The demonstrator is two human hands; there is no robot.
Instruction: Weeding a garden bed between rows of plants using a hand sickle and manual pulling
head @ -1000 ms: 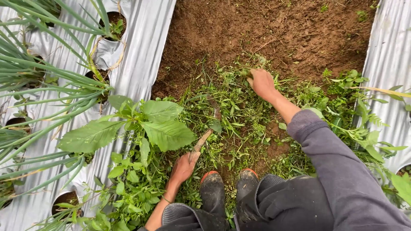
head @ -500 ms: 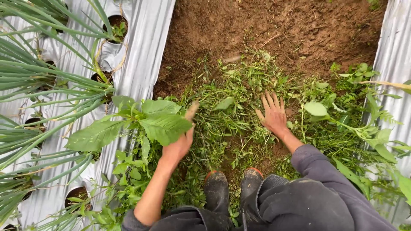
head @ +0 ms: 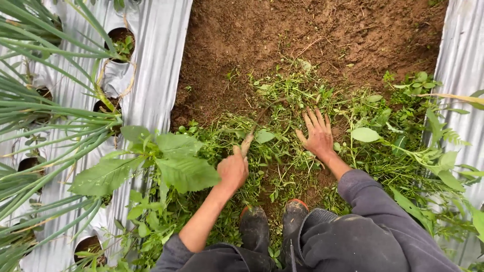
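Gripping a hand tool (head: 254, 126), left hand (head: 233, 170) closed.

No packages, labels, signs or screens — none anywhere.

The bare brown soil (head: 322, 35) of the furrow carried everything, dry and crumbly toward the top of the view. A loose heap of cut green weeds (head: 282, 126) lay spread across its lower half, with two muddy rubber boots (head: 272, 226) standing at the near edge. Silver plastic mulch sheets (head: 156, 65) covered the raised beds on both sides.
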